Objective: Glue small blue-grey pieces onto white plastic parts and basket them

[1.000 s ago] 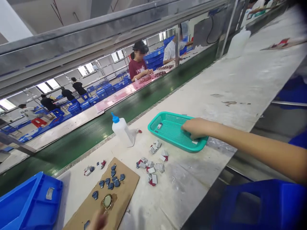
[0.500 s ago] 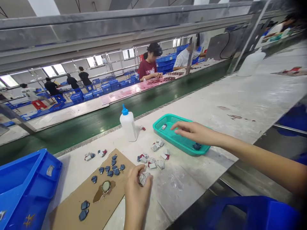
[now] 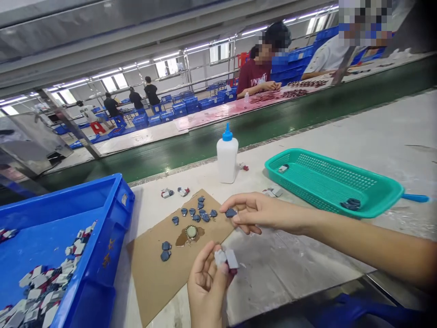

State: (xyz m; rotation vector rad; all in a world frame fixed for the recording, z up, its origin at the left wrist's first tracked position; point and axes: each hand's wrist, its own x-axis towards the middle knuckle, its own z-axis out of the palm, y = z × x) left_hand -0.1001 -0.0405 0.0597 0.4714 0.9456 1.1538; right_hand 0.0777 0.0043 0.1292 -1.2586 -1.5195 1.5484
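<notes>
My left hand pinches a small white-and-red plastic part between thumb and fingers, above the table's near side. Just beyond it, my right hand grips a dark blue shell-shaped piece at its fingertips, over the right edge of the cardboard sheet. Several matching dark blue pieces lie on that cardboard, around a bottle cap in a wet brown patch. Part of a group of white parts shows behind my right hand.
A green basket with a few pieces stands at right. A white squeeze bottle with blue nozzle stands behind the cardboard. At left, a blue crate holds many white-and-red parts. Across the green belt, a person in a maroon shirt works.
My right hand has come from the green basket leftward to the cardboard and now holds a dark blue piece. My left hand has lifted its white part. The view has shifted left.
</notes>
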